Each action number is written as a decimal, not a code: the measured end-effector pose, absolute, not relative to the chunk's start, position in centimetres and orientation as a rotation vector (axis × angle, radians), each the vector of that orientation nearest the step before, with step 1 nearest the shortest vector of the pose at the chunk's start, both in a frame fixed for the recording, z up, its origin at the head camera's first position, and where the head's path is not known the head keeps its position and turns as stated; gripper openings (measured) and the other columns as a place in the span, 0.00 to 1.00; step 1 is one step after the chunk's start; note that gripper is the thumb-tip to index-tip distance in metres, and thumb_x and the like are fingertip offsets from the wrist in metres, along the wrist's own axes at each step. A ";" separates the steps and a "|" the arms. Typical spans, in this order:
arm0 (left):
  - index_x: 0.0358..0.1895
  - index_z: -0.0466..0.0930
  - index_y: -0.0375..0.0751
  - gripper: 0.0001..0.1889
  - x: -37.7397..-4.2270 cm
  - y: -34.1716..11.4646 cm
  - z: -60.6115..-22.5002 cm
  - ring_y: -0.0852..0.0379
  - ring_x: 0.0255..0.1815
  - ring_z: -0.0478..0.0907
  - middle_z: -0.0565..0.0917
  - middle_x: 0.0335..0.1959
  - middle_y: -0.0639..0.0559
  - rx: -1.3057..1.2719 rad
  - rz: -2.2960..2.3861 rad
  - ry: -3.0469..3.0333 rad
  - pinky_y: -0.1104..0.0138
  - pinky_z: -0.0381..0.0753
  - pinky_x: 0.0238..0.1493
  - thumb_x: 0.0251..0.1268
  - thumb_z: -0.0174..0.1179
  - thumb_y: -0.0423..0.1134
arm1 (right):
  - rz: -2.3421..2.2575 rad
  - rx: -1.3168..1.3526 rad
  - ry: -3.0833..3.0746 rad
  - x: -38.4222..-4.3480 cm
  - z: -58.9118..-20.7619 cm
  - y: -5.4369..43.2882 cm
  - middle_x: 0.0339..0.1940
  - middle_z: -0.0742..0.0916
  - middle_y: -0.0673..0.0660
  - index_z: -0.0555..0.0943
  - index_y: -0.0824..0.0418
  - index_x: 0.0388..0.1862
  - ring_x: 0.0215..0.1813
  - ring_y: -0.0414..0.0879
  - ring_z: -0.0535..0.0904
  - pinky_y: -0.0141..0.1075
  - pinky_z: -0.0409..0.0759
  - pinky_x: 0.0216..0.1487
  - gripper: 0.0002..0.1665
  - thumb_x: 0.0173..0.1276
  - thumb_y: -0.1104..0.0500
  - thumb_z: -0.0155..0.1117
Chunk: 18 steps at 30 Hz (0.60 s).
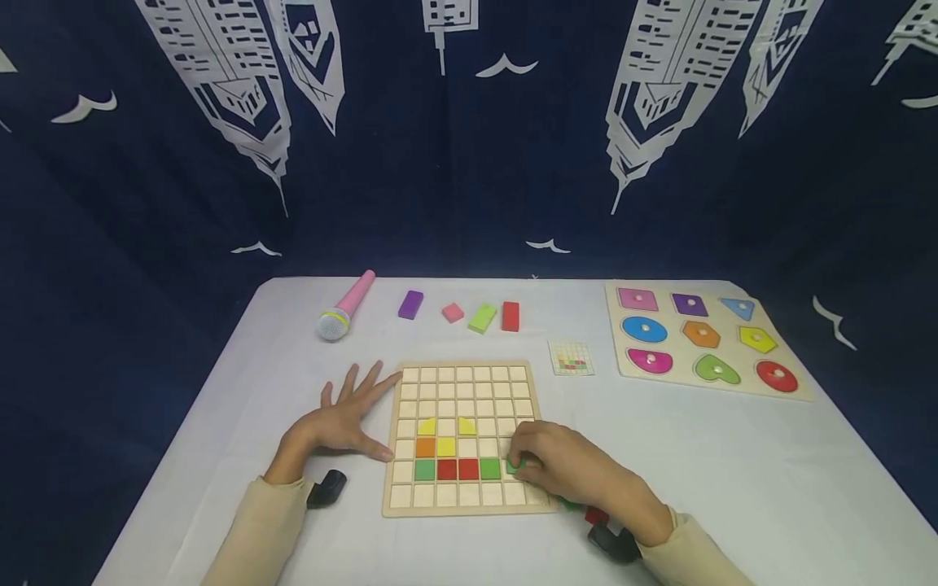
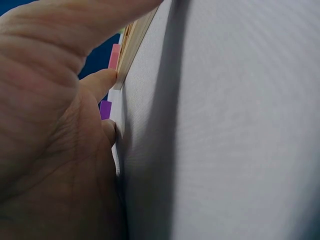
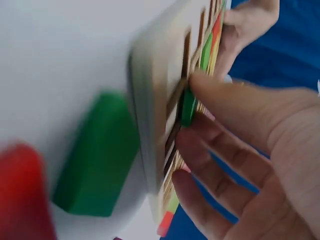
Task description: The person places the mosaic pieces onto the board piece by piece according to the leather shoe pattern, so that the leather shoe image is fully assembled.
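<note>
A wooden grid board lies in front of the person in the head view. The left hand has its fingers spread, with thumb and a fingertip at the board's left edge. Between thumb and fingers, the right hand pinches a small green block at a cell near the board's right side. In that row sit a teal-green block, two red blocks and a green block. Above them are an orange block, a yellow square and two yellow curved pieces.
Beside the board's lower right corner lie a loose green block and a red block. A small pattern card and a shape puzzle are right of the board. Behind it are a toy microphone and several blocks, including purple.
</note>
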<state>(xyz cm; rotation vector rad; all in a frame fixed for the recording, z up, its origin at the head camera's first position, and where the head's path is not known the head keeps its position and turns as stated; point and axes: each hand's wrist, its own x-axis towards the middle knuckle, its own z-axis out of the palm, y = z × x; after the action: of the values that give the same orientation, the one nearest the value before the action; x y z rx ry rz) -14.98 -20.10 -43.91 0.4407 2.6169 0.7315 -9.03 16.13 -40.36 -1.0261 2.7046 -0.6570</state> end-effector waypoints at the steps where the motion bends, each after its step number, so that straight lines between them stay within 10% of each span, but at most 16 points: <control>1: 0.82 0.45 0.60 0.71 -14.9 -20.0 -43.8 0.33 0.80 0.18 0.32 0.84 0.43 0.443 0.741 2.610 0.29 0.18 0.69 0.28 0.79 0.69 | -0.620 -1.039 2.745 -8.6 -40.4 16.1 0.37 0.84 0.41 0.84 0.51 0.33 0.41 0.35 0.78 0.32 0.81 0.43 0.06 0.62 0.60 0.74; 18: 0.82 0.47 0.55 0.69 -14.5 -19.6 -42.7 0.31 0.80 0.20 0.34 0.83 0.39 0.405 0.735 2.604 0.28 0.20 0.70 0.32 0.80 0.63 | -0.298 -1.239 2.965 -4.5 -40.8 17.4 0.58 0.87 0.49 0.86 0.55 0.56 0.52 0.43 0.80 0.37 0.83 0.49 0.18 0.67 0.62 0.67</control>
<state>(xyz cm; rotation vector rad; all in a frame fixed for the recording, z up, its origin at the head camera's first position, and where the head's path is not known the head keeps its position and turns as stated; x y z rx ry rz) -14.51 -19.56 -42.69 0.4048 2.6041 0.7352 -4.50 17.38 -40.84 -1.2395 2.9647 -0.2984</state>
